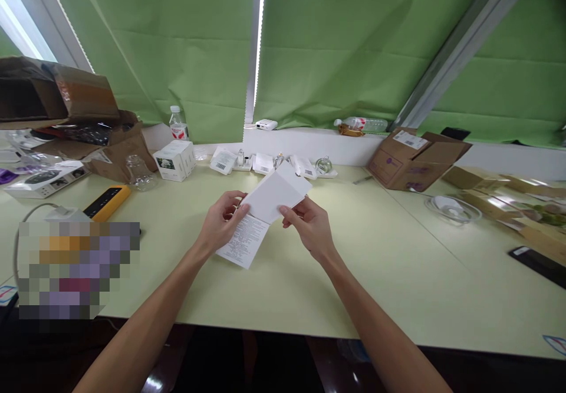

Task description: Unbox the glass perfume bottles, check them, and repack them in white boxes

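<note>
Between my two hands is a white carton (pixel 273 195), partly unfolded, with a plain panel on top and a text-printed panel (pixel 244 241) angled down to the lower left. My left hand (pixel 223 219) grips its left edge, thumb on top. On the right edge, my right hand (pixel 311 223) pinches it between thumb and fingers. Beyond the carton stand small opened white boxes (pixel 223 160) with barcodes, in a row. A round glass bottle (pixel 323 165) and a small clear bottle (pixel 241 158) sit among them. Part of this row is hidden behind the carton.
White boxes (pixel 174 162) and a plastic jar (pixel 140 172) stand on the left, near a yellow-black power strip (pixel 106 202). An open brown box (pixel 400 160), a coiled white cable (pixel 451 207) and a black phone-like object (pixel 539 265) are on the right. A plastic bottle (pixel 366 124) lies on the ledge.
</note>
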Tool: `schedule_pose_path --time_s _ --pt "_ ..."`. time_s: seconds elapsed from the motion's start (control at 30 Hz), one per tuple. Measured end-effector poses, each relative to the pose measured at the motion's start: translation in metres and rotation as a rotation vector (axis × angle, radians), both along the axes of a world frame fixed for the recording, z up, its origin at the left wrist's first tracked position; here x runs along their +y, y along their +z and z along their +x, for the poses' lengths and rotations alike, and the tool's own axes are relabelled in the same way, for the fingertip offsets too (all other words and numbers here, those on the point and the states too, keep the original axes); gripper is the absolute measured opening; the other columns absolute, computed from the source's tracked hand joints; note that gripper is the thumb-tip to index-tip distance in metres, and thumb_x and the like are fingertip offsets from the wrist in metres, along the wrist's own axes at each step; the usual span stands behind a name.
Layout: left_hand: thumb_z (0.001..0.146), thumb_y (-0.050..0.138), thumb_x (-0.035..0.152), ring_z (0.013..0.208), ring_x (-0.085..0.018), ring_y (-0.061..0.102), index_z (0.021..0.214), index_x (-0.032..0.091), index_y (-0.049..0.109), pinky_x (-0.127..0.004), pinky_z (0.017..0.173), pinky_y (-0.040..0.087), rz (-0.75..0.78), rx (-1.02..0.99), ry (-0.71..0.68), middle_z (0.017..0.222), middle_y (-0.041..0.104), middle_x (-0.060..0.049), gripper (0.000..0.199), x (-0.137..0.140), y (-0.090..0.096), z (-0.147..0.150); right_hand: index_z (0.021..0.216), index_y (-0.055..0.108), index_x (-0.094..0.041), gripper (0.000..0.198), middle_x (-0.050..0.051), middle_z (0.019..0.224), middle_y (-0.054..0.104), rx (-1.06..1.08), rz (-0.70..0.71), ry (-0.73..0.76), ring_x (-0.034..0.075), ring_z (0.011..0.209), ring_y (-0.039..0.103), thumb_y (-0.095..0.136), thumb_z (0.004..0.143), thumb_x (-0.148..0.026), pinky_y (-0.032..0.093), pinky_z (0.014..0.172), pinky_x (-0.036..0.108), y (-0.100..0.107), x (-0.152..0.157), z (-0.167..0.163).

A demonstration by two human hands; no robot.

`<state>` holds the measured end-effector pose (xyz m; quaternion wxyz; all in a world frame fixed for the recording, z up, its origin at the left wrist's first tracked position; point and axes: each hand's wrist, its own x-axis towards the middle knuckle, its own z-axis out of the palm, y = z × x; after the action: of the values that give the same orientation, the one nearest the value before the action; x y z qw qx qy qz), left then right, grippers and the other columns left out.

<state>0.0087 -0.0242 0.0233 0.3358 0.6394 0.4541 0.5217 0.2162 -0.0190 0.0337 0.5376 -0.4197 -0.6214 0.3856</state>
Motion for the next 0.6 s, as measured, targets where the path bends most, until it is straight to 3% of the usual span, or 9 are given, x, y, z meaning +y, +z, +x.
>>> schedule_pose_path --time_s 0.6 --pt "0.084 0.054 0.049 0.059 -0.01 0.051 0.104 0.021 0.054 -0.021 0.05 0.037 0.017 -0.001 0.012 0.075 0.058 0.0 0.035 -0.0003 -0.0004 0.0006 0.096 0.067 -0.022 0.032 0.004 0.084 0.066 0.008 -0.004 0.022 0.014 0.059 0.055 0.067 0.076 -0.048 0.052 0.056 0.033 -0.0004 0.0002 -0.0008"
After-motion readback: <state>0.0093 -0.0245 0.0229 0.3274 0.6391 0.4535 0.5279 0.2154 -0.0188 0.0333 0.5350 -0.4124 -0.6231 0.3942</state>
